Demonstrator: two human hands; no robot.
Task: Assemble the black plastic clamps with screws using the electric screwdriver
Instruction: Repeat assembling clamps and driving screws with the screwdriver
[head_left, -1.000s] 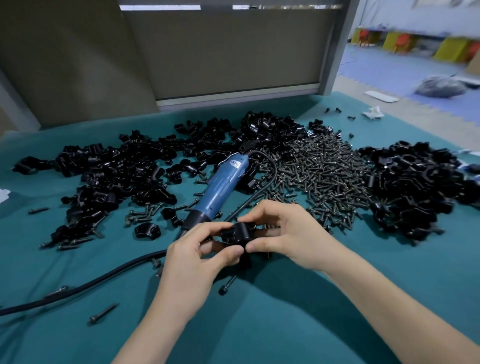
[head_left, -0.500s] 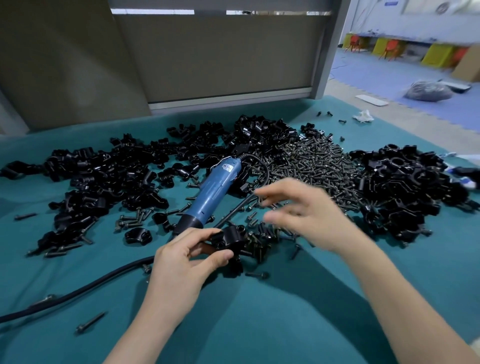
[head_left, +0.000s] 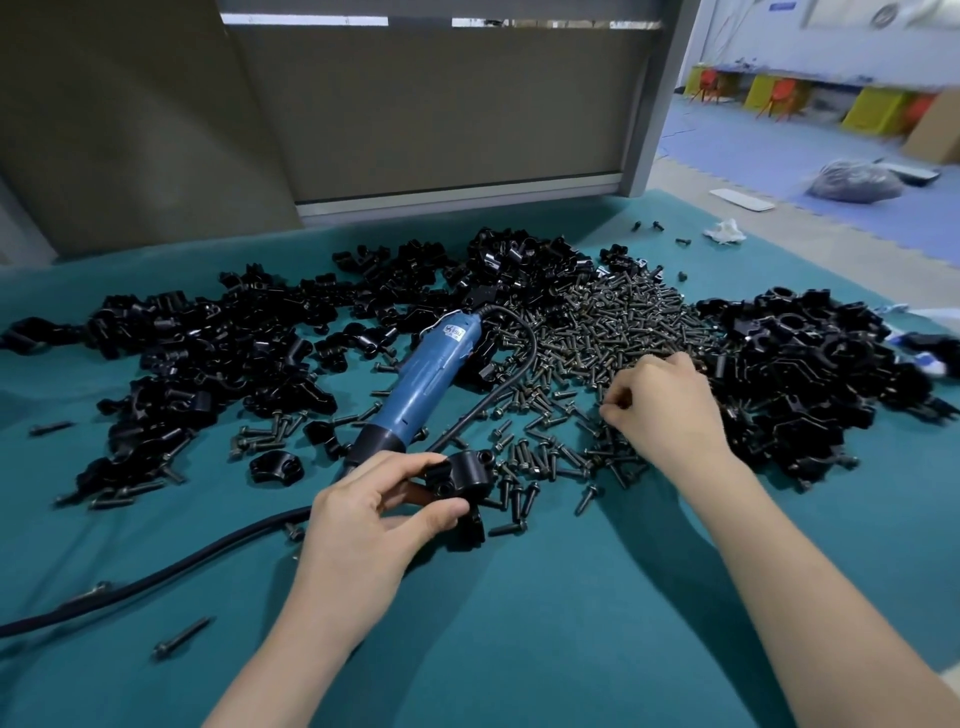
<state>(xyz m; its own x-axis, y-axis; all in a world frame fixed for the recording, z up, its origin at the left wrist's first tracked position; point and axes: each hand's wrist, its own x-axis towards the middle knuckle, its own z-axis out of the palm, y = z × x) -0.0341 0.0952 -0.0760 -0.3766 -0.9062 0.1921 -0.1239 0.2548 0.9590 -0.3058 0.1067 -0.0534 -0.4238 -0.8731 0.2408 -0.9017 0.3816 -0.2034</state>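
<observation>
The right hand (head_left: 662, 402) had left the clamp (head_left: 460, 475) and reached into the screw pile (head_left: 597, 332), fingers pinched, whether on a screw I cannot tell; likely fetching one. The left hand (head_left: 363, 525) gripped that one clamp above the desk (head_left: 519, 623). One screwdriver (head_left: 426, 374) lay idle; screws and clamps were uncountable

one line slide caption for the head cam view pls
Left hand holds a black clamp while right hand picks among loose screws; blue electric screwdriver lies idle.

A teal-covered table (head_left: 545, 623) carries black clamp heaps (head_left: 208, 353), a screw pile (head_left: 597, 332) — and a blue screwdriver (head_left: 426, 379).
</observation>
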